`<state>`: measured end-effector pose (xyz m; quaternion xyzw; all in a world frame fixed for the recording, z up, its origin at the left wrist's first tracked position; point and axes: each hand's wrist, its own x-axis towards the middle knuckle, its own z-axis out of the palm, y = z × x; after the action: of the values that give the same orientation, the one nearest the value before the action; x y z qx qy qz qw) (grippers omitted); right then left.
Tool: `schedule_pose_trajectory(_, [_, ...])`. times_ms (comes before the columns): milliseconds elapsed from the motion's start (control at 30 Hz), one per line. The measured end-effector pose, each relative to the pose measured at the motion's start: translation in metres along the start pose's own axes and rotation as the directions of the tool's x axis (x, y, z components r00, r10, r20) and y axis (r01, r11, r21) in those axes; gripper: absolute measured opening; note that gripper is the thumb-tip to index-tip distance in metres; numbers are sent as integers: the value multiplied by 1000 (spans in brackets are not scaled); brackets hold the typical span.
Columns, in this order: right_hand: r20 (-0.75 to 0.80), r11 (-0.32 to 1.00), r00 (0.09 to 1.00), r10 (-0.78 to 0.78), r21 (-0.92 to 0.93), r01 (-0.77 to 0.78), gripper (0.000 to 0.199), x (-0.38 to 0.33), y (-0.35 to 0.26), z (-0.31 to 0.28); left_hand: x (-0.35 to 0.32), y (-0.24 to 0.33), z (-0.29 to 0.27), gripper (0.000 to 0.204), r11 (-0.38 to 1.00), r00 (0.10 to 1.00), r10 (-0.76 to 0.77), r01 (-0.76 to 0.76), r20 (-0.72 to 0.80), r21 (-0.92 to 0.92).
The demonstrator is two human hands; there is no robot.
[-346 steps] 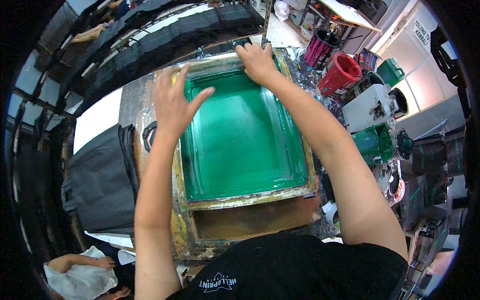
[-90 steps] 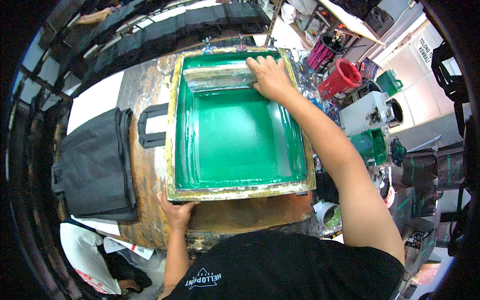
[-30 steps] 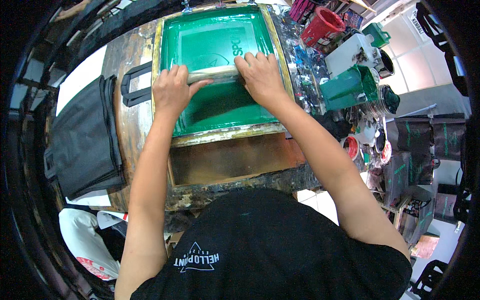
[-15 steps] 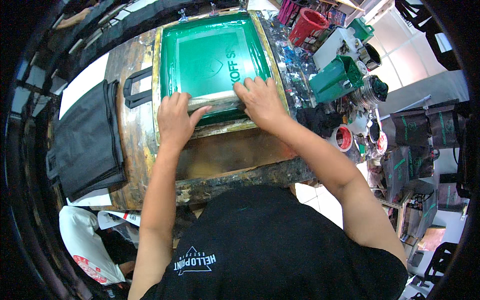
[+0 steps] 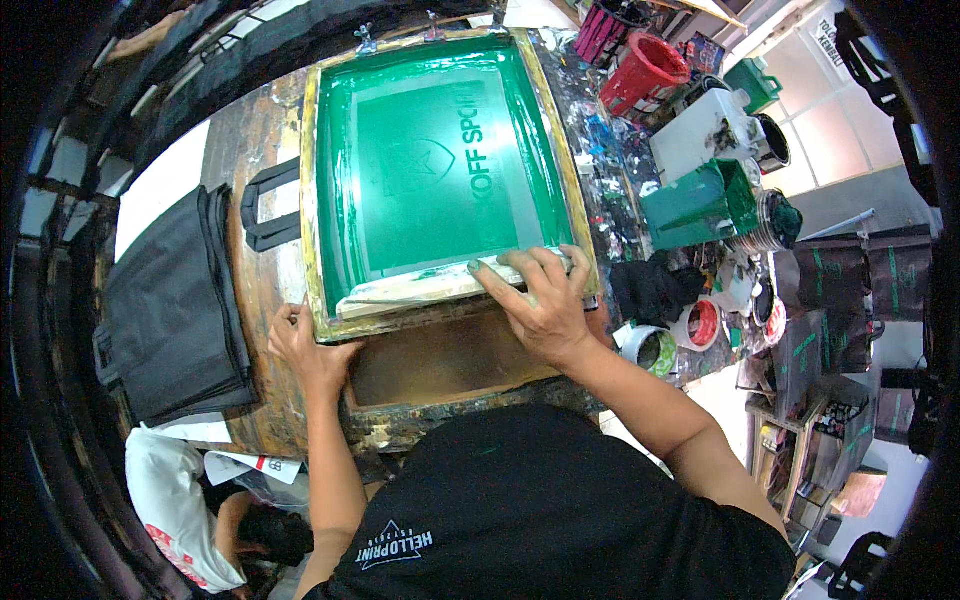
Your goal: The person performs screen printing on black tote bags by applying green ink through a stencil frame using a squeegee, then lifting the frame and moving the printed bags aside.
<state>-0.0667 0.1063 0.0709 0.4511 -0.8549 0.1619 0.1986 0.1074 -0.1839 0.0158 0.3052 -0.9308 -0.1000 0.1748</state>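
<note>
Screen printing station, seen from above. Green screen in wooden frame flat on the paint-stained table, clamped at the far edge.

Right hand closed down over the squeegee, fingers spread across its wooden back, palm pressing. Squeegee at the near end of the screen, just inside the frame's near rail, lying crosswise.

Left hand off the squeegee, fingers curled onto the frame's near-left corner; grasped or merely braced, cannot tell.

Black bag handle poking out from under the frame's left side. Stack of black bags further left, well apart from the hands. Right of the table: red bucket, green jug, ink pots, crowded close together.

Judgement: end of a pull stroke, ink drawn the whole length toward the body, design area looking evenly coated. Probable next call: steady hold on the corner, squeegee parked or held clear so no ink drips, then a clean straight lift of the frame off the bag, no sideways slip, else a smeared print.
</note>
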Motion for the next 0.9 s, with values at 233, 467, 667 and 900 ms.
schedule_pose_trajectory(233, [-43, 998, 999, -31, 48, 34, 49, 35, 2, -36, -17, -37, 17, 95, 976, 981, -13, -29, -191, -214])
schedule_pose_trajectory(467, [-205, 996, 975, -87, -50, 79, 59, 105, 13, -90, 49, 45, -50, 86, 495, 925, -224, -164, -307, -854])
schedule_pose_trajectory(667, [-175, 983, 975, -139, -148, 114, 49, 208, 31, -144, 113, 92, -100, 75, 472, 873, -162, -339, -459, -813])
schedule_pose_trajectory(900, [-190, 988, 977, -93, -140, 67, 57, 257, 43, -163, 92, 38, -21, 93, 980, 985, 38, -70, -167, -189])
